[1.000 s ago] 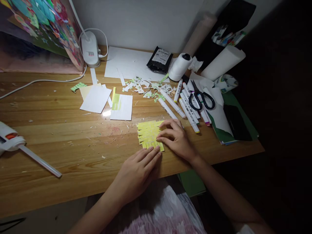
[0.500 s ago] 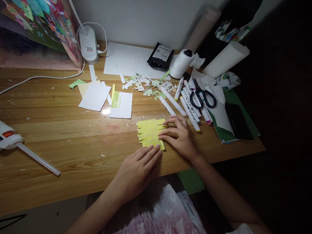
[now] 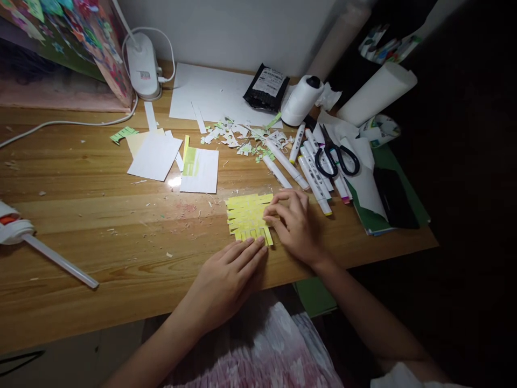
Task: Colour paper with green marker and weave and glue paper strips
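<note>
A small mat of woven yellow paper strips [image 3: 248, 213] lies on the wooden table, its loose strip ends sticking out unevenly at the sides. My left hand [image 3: 230, 269] is stretched flat, with its fingertips resting on the mat's near edge. At the right edge, my right hand [image 3: 297, 223] has its fingers curled and the thumb and index fingertip brought together on the end of a yellow strip. The fingers partly cover that side of the mat.
White markers [image 3: 315, 183] and black-handled scissors [image 3: 337, 159] lie to the right. Behind the mat are paper scraps [image 3: 238, 134] and white cards [image 3: 155, 156]. A glue gun [image 3: 16, 229] lies at left. The table's front edge [image 3: 161, 318] runs close to me.
My right fingers have drawn closer together, with thumb and index now meeting at the mat's right edge. My left hand stays on the near edge. The whole view has shifted slightly.
</note>
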Demonstrator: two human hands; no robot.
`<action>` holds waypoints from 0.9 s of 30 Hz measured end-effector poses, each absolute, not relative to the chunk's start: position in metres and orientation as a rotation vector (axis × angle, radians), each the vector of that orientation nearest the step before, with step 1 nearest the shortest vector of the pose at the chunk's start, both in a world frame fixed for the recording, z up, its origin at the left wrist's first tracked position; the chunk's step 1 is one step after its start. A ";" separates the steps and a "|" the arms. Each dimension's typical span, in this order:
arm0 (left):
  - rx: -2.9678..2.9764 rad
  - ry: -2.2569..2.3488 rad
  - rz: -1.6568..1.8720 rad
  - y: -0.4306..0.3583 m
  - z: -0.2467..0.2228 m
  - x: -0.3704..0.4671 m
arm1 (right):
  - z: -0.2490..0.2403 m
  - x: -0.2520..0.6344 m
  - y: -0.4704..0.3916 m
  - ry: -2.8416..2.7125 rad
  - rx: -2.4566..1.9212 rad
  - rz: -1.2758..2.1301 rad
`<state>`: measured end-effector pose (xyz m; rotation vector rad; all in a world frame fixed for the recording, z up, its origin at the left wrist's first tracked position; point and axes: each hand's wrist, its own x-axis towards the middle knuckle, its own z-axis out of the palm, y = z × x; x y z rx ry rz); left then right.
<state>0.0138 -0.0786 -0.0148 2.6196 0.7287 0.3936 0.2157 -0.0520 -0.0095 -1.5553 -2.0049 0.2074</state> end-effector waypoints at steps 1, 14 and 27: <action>2.620 0.732 0.392 -0.079 -0.015 0.013 | -0.010 0.217 -0.052 -1.951 -1.560 0.210; 2.587 0.715 0.395 -0.079 -0.013 0.014 | -0.011 0.214 -0.053 -2.028 -1.540 0.362; 2.609 0.714 0.388 -0.078 -0.014 0.013 | -0.008 0.208 -0.055 -1.996 -1.442 0.404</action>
